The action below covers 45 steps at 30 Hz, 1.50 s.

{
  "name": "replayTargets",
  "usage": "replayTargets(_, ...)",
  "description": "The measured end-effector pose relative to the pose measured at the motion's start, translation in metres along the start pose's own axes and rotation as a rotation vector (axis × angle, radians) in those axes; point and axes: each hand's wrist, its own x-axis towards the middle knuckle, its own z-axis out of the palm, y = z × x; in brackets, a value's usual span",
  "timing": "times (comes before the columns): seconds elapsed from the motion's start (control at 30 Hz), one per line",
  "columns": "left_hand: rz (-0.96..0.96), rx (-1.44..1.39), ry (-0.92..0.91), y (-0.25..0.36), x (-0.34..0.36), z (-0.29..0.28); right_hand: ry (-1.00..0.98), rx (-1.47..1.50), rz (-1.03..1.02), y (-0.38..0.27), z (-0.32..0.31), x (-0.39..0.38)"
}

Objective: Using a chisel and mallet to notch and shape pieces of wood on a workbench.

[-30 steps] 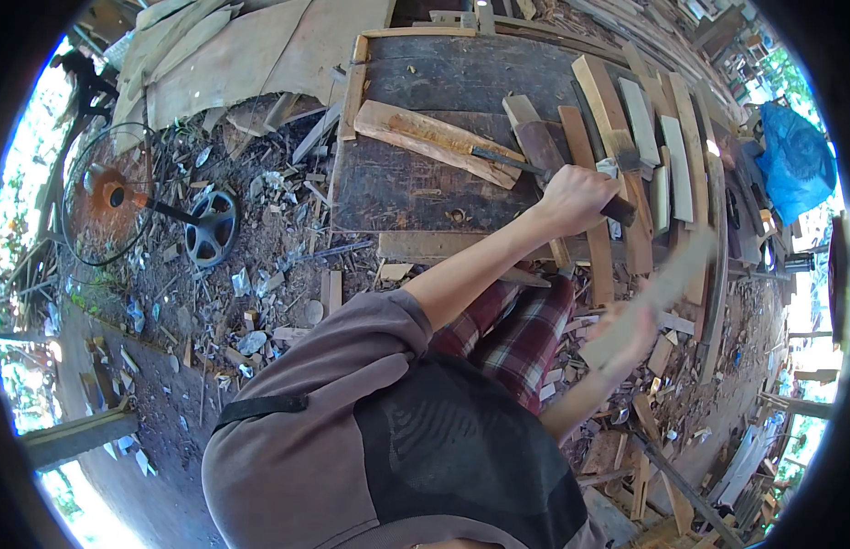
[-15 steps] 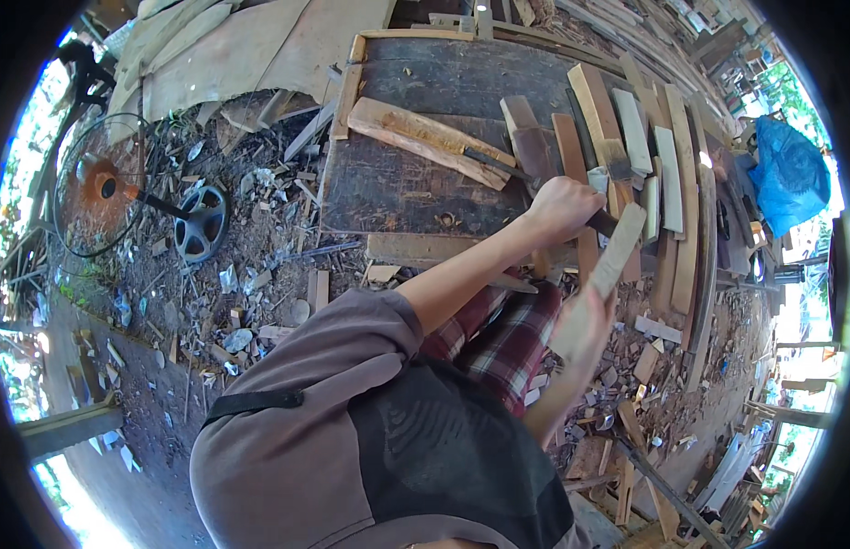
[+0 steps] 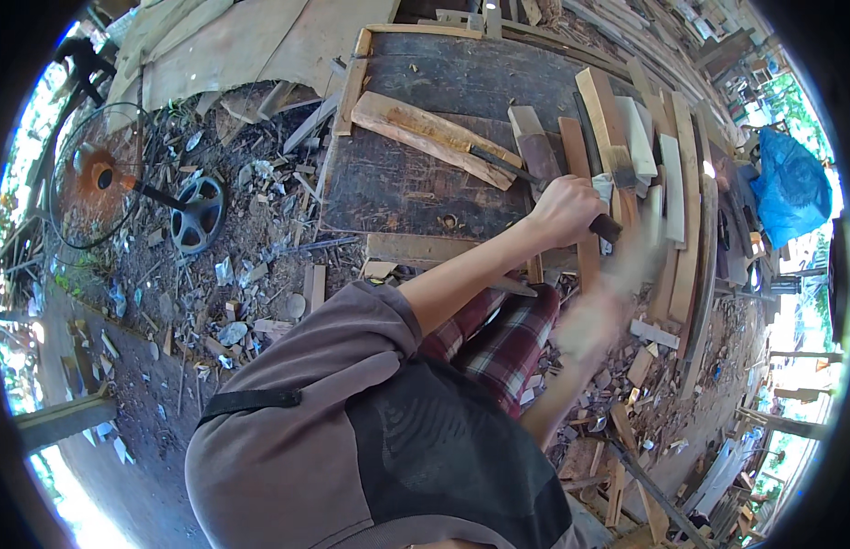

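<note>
From my end, I have the left grip (image 3: 569,212) clenched round the dark handle of a chisel (image 3: 494,158), handle slanting down to the right and blade pointing up to the left. The blade lies over the right-hand part of a long pale timber (image 3: 406,126); I cannot tell whether its tip cuts in. That timber rests at a slant on my dark, scuffed worktop (image 3: 379,192). My right grip (image 3: 591,322) shows blurred, grasping a pale length of wood (image 3: 637,252) that reaches up near the handle's butt, apart from it as far as I can see. Farther right I see a row of wooden strips (image 3: 694,220) and a blue plastic bag (image 3: 791,183); off left, an orange fan (image 3: 103,176) with a spoked base, on littered ground (image 3: 278,220)
</note>
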Motion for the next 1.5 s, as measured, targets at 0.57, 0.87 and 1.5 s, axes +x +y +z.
replayTargets(0.57, -0.079, 0.108, -0.075, -0.008, -0.011, 0.000, 0.363, -0.390, -0.420, -0.008, 0.096, -0.014)
replayTargets(0.87, -0.127, 0.134, -0.049, -0.008, -0.007, 0.003, 0.395, -1.242, -0.907, 0.039, 0.088, 0.025)
replayTargets(1.5, -0.278, -0.074, 0.444, 0.007, 0.034, -0.039, 0.169, -0.683, -0.258, -0.007, 0.122, -0.064)
